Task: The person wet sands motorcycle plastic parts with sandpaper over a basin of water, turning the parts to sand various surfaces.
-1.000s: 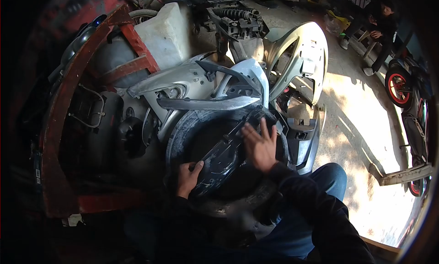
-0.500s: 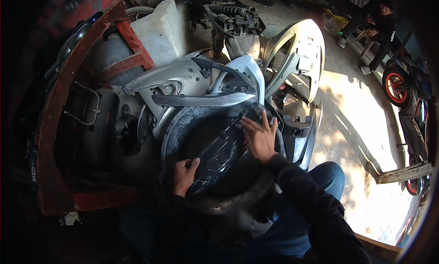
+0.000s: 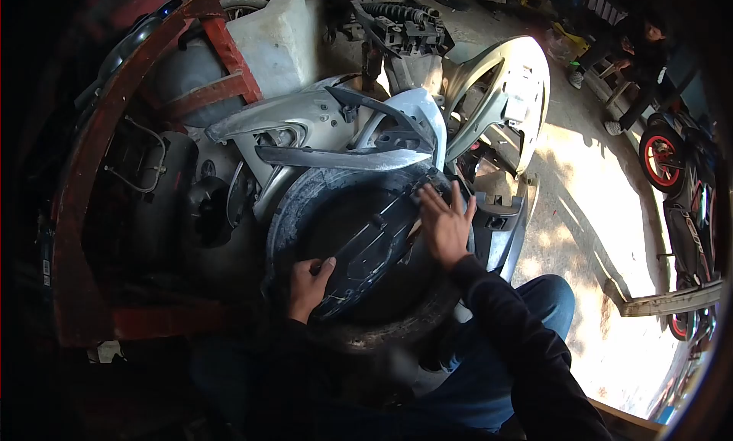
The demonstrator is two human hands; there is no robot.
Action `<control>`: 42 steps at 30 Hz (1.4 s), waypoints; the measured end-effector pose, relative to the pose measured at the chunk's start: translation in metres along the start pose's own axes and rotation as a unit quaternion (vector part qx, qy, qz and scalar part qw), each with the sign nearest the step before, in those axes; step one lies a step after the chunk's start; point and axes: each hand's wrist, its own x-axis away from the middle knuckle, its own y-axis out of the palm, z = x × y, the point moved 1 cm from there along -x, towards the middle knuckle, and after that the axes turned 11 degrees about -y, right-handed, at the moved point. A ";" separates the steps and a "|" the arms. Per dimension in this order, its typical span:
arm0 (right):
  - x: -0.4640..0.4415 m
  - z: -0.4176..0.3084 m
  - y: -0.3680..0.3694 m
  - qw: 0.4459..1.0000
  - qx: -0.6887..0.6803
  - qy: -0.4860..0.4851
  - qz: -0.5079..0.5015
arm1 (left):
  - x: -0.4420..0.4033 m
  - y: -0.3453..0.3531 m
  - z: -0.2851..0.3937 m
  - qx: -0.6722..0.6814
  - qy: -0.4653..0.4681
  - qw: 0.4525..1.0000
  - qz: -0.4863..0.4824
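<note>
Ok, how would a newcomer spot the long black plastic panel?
Find the big, round, dark basin with a grey-smeared rim. The long black plastic panel slants across it, left hand at its lower end, right hand at the upper. Unlike the silver-grey body panels beyond, it is dark.

We are sitting in a motorcycle workshop: loose body panels [image 3: 309, 113] and a coil spring [image 3: 401, 12] are crowding around us, a red-rimmed motorbike [image 3: 685, 233] standing nearby.
</note>
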 end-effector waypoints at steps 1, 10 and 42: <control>-0.002 -0.001 0.000 1.000 0.006 0.017 0.003 | 0.001 -0.001 -0.003 0.000 -0.003 1.000 0.002; 0.023 -0.029 0.009 0.999 -0.008 -0.043 -0.026 | -0.003 0.001 -0.003 0.003 0.009 1.000 0.010; -0.002 -0.072 0.016 0.963 -0.180 -0.203 0.017 | 0.000 0.000 0.003 -0.024 0.025 0.998 0.043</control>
